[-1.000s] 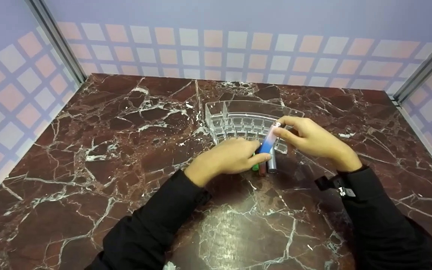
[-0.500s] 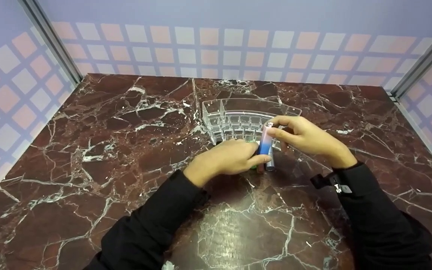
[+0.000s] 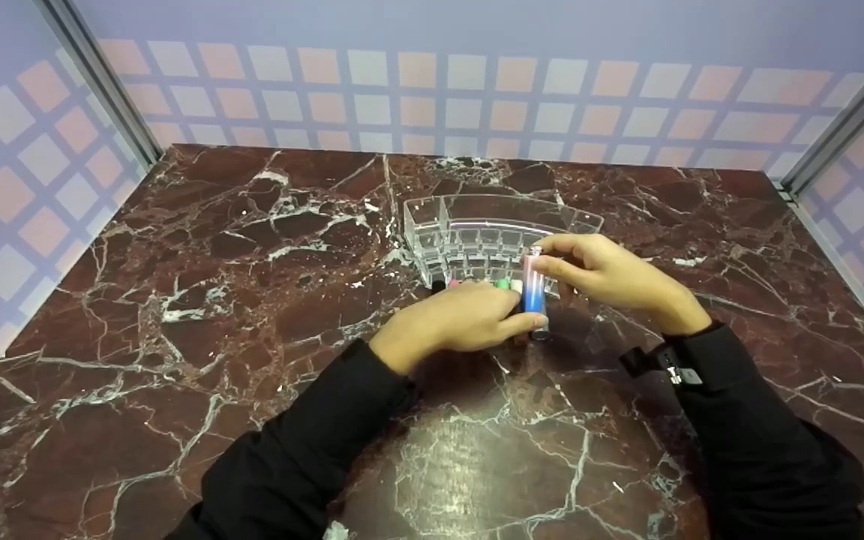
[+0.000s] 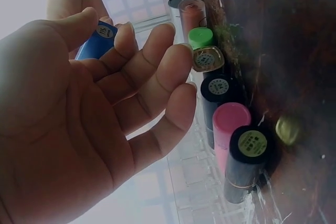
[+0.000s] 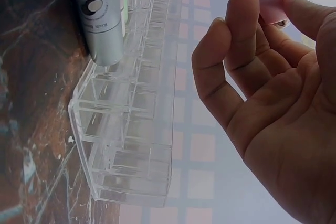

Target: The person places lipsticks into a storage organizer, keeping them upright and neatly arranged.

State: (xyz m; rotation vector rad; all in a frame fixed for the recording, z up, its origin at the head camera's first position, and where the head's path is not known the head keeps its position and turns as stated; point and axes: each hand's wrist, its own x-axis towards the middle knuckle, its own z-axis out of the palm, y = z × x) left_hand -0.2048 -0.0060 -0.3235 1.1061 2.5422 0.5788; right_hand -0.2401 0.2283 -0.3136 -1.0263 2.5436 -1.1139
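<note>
Both hands hold one lipstick tube (image 3: 533,285), which fades from pink at the top to blue at the bottom. My right hand (image 3: 612,274) pinches its pink end (image 5: 268,4) between thumb and fingers. At the blue end (image 4: 94,45), which carries a round label, the thumb and index finger of my left hand (image 3: 462,316) grip it; the other fingers are loosely bent. The tube stands nearly upright in front of a clear tiered organizer (image 3: 507,208). Several lipsticks are lined up at its front, partly hidden behind my left hand in the head view.
In the left wrist view the row includes a black tube (image 4: 242,169), a pink one (image 4: 231,119) and a green cap (image 4: 201,38). A silver tube (image 5: 102,19) stands toward the organizer's right end. Patterned panels (image 3: 417,112) bound the marble table (image 3: 252,420).
The gradient tube has turned from a slant to nearly upright, its pink end moving left with my right hand. My left hand keeps its grip, staying almost in place.
</note>
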